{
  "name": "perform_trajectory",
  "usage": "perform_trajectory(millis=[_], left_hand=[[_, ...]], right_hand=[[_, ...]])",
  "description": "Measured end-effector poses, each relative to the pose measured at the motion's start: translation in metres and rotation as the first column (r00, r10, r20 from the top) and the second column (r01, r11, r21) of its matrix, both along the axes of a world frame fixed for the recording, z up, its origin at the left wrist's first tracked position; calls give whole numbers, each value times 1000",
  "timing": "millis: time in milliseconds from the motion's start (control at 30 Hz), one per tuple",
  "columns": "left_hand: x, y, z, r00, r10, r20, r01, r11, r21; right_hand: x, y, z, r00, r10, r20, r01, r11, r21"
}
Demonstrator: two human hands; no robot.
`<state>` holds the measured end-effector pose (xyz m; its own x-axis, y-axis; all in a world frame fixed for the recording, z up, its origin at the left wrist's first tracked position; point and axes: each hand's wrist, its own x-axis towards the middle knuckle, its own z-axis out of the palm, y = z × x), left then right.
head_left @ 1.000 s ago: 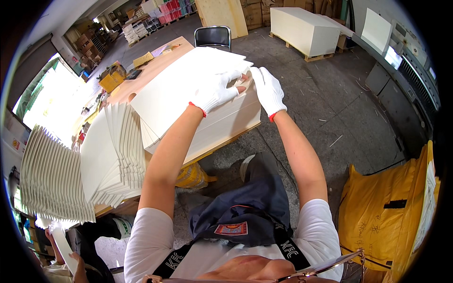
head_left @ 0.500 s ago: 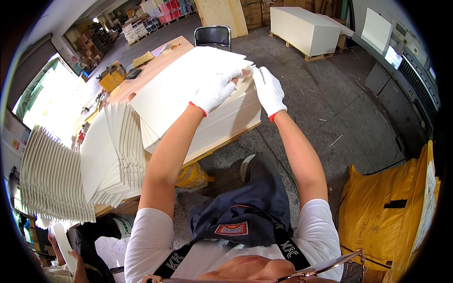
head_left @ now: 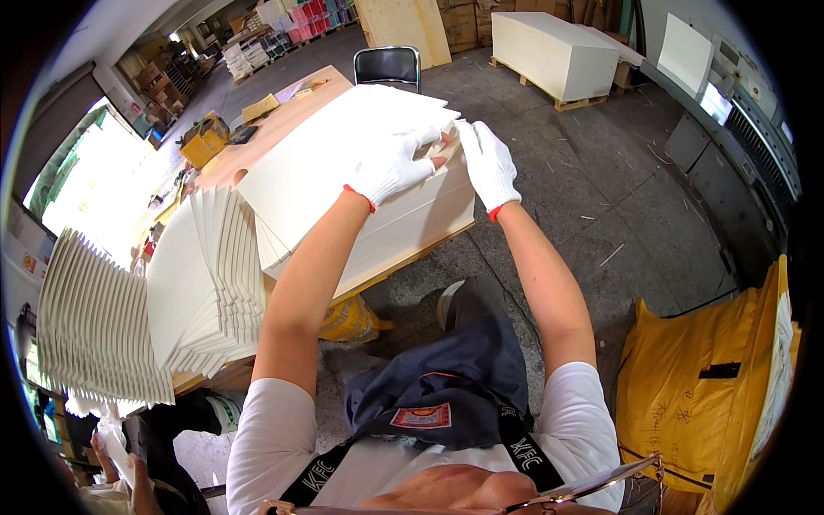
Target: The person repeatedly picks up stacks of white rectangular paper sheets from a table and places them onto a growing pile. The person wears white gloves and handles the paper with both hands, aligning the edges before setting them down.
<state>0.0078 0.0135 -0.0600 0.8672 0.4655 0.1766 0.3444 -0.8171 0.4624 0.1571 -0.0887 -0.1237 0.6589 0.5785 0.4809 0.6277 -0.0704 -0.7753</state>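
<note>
A tall stack of large white sheets (head_left: 322, 159) lies in front of me, its upper sheets slightly fanned. My left hand (head_left: 399, 165), in a white glove with a red cuff, rests on top near the right end. Its bare thumb and forefinger tips point at the sheet corners, apart from each other. Against that same end stands my right hand (head_left: 489, 163), gloved alike, fingers stretched out along the sheet corners. What its palm side touches is partly hidden.
Fanned piles of curved white pieces (head_left: 103, 318) stand at the left. Behind them, a wooden table (head_left: 266, 142) holds a yellow box (head_left: 204, 142). A black chair (head_left: 386, 67) stands beyond. A yellow bag (head_left: 695, 386) is at right. Another person's hands (head_left: 137, 472) hold a white piece at lower left.
My left thumb and forefinger have spread apart, and the thumb has come down the sheet edge. My right hand has barely moved. The other person's white piece has turned.
</note>
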Motion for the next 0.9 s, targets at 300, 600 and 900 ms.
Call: perform_trajectory(millis=[300, 600, 900], left_hand=[[-4, 5, -4, 991, -99, 85, 85, 983, 161], [-2, 6, -5, 996, -83, 46, 74, 983, 170], [-2, -4, 5, 1000, -18, -20, 19, 999, 39]], right_hand=[[14, -38, 28, 888, 176, 425, 72, 859, -507], [14, -15, 23, 948, 127, 292, -28, 946, -322], [17, -3, -1, 966, 145, -215, -168, 981, -91]])
